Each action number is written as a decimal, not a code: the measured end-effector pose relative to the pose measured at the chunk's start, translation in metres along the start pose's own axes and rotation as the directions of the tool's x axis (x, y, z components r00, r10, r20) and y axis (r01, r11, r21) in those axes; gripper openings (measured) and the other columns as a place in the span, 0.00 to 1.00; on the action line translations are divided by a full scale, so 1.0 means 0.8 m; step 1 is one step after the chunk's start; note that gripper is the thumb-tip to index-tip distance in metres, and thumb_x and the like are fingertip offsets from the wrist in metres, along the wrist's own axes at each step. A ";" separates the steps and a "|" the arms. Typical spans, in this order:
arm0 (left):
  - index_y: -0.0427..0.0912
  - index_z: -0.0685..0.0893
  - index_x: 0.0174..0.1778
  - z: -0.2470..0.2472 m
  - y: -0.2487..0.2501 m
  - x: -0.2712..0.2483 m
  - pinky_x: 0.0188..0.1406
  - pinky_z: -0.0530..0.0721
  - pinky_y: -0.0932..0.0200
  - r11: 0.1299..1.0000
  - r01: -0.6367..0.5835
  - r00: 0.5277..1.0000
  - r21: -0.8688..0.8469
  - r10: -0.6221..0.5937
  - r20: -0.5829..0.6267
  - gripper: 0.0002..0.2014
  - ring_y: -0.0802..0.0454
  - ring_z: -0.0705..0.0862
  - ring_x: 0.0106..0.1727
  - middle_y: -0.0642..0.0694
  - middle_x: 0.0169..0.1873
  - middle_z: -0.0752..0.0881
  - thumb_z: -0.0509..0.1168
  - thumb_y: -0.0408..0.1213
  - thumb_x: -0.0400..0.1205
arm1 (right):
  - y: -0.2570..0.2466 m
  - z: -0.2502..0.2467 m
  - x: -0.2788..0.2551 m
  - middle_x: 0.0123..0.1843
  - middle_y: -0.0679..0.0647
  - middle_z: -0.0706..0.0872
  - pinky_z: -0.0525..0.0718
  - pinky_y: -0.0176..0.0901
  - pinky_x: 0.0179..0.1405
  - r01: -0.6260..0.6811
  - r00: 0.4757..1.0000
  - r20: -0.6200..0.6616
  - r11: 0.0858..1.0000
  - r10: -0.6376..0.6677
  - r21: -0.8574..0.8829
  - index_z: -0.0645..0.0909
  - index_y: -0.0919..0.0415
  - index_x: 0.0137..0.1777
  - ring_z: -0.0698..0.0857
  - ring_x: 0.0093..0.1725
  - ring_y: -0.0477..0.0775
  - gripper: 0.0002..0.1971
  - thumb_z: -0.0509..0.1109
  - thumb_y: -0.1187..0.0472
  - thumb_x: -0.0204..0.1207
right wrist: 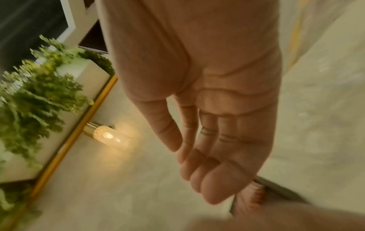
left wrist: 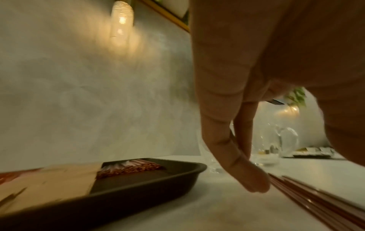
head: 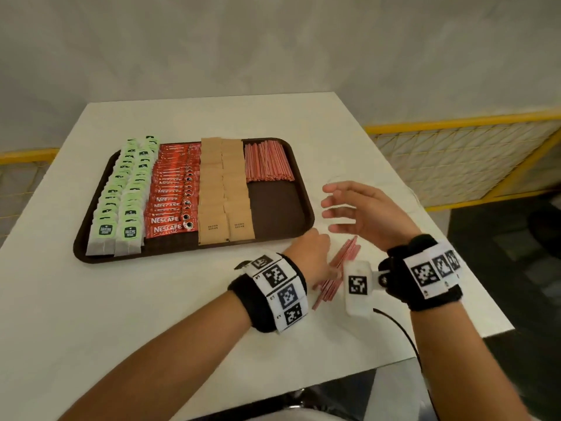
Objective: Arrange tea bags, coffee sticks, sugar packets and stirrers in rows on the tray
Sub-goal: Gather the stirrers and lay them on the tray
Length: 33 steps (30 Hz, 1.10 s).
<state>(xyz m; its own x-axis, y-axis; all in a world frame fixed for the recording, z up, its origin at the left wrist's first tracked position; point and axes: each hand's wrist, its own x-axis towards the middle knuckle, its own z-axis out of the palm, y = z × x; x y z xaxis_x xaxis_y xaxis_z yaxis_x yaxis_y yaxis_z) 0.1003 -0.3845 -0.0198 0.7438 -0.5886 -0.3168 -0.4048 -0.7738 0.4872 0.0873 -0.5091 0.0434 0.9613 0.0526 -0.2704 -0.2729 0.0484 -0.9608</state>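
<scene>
A brown tray point(head: 274, 205) holds rows of green tea bags point(head: 121, 202), red coffee sticks point(head: 173, 196), brown sugar packets point(head: 224, 192) and, at its back right, red stirrers point(head: 267, 161). The tray's front right part is bare. On the white table just right of the tray lies a loose bundle of stirrers point(head: 343, 256). My left hand point(head: 309, 250) reaches down onto it. In the left wrist view its thumb and finger point(left wrist: 250, 179) pinch the bundle's near ends point(left wrist: 316, 201). My right hand point(head: 355, 208) hovers above the table beyond the bundle, fingers spread, palm point(right wrist: 207, 171) holding nothing.
Clear glassware point(left wrist: 276, 143) stands on the table past my right hand, faint in the head view. The table's right edge lies close to my right wrist, with a yellow mesh railing point(head: 455, 153) beyond it. A cable point(head: 400, 329) trails over the front edge.
</scene>
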 end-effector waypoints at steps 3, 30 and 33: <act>0.36 0.78 0.63 0.011 0.019 0.004 0.55 0.78 0.52 0.987 0.023 0.999 0.157 -0.029 0.036 0.25 0.40 0.78 0.60 0.37 0.61 0.74 0.70 0.49 0.77 | 0.046 -0.016 -0.018 0.45 0.55 0.85 0.85 0.41 0.40 -0.100 0.991 -0.097 0.994 0.095 -0.047 0.84 0.59 0.52 0.85 0.43 0.51 0.07 0.65 0.64 0.80; 0.30 0.72 0.69 0.047 0.069 0.020 0.63 0.74 0.55 0.902 0.271 0.962 0.336 -0.268 -0.056 0.16 0.40 0.75 0.70 0.35 0.69 0.75 0.53 0.28 0.86 | 0.117 -0.033 -0.037 0.40 0.63 0.83 0.82 0.46 0.49 -0.219 0.954 -0.111 0.901 0.278 0.374 0.75 0.66 0.37 0.82 0.40 0.54 0.11 0.58 0.75 0.79; 0.30 0.68 0.71 0.050 0.072 0.021 0.66 0.72 0.53 0.883 0.365 0.930 0.296 -0.363 -0.063 0.17 0.39 0.72 0.72 0.34 0.71 0.72 0.51 0.30 0.87 | 0.120 -0.034 -0.037 0.43 0.63 0.83 0.82 0.44 0.49 -0.226 0.952 -0.096 0.878 0.291 0.421 0.76 0.67 0.40 0.83 0.43 0.55 0.09 0.57 0.74 0.80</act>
<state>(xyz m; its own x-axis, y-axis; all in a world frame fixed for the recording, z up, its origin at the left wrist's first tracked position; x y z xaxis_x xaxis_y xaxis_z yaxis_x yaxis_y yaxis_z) 0.0681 -0.4488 -0.0298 0.8718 -0.2518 -0.4201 -0.2439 -0.9670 0.0734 0.0339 -0.5334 -0.0430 0.8393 -0.0319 -0.5428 -0.4726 0.4506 -0.7574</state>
